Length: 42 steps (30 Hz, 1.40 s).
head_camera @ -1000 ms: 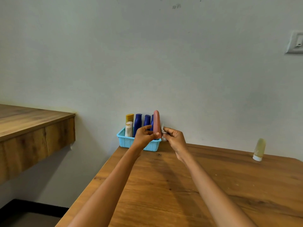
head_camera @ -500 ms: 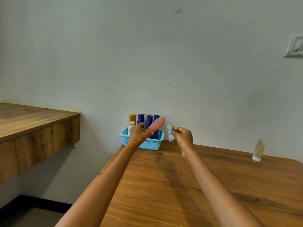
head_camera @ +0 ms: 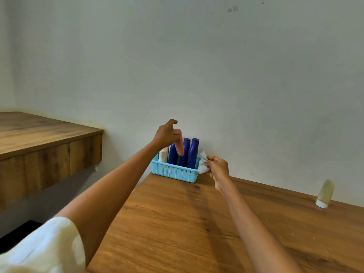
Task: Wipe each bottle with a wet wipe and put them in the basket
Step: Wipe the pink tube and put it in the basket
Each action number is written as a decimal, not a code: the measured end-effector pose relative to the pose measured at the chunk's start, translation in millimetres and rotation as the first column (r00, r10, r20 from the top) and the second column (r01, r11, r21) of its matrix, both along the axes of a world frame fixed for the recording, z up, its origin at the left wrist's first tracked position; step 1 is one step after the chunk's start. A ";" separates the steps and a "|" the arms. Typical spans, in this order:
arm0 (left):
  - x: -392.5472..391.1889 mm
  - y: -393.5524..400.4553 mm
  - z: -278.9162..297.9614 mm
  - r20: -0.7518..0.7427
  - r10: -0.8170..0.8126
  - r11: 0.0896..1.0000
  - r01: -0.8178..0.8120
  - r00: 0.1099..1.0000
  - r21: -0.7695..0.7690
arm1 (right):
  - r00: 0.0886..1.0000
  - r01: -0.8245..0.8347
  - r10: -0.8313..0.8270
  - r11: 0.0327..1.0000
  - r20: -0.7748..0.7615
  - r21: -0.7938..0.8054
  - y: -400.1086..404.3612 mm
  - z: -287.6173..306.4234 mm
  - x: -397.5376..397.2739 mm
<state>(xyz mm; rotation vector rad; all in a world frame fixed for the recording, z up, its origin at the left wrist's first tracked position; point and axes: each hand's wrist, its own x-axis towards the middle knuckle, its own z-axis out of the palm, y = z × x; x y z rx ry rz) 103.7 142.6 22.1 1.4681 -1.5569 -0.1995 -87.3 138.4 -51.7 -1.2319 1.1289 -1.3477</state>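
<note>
Risk I see: left hand [head_camera: 165, 135] pinches the pink bottle [head_camera: 179, 147] loosely over the blue basket [head_camera: 174, 171], so it could topple the standing blue bottles [head_camera: 186, 152]; right hand [head_camera: 217, 167] grips the wet wipe [head_camera: 202, 164]

One head-worn camera looks forward and slightly down along both outstretched arms toward a pale wall. The left hand [head_camera: 166, 134] and right hand [head_camera: 217, 170] sit mid-frame, far from the lens. Beyond the fingertips stands the wall; nearer than them spreads the wooden table [head_camera: 177, 223].
</note>
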 end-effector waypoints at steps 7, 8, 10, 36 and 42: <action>-0.6 -20.2 -11.9 -0.219 -0.113 0.985 0.080 0.969 -0.155 | 0.997 0.023 -0.022 1.000 0.072 -0.014 -13.5 -10.9 -3.7; -1.9 -22.8 -12.7 -0.155 -0.118 0.982 0.093 0.981 -0.163 | 0.996 0.034 -0.033 0.999 0.088 -0.016 -15.6 -12.4 -6.1; -6.2 -27.9 -13.7 0.054 -0.120 0.977 0.128 0.991 -0.170 | 0.991 0.055 -0.053 0.998 0.124 -0.014 -18.9 -14.1 -10.6; -58.8 -8.2 -29.8 0.008 -0.343 0.896 0.329 0.939 -0.297 | 0.973 0.199 -0.231 0.861 -0.012 -0.469 -5.7 -13.7 6.1; -52.2 3.8 -31.0 -0.075 -0.336 0.912 0.304 0.939 -0.275 | 0.967 0.138 -0.182 0.963 -0.176 -0.233 -7.9 -21.8 3.4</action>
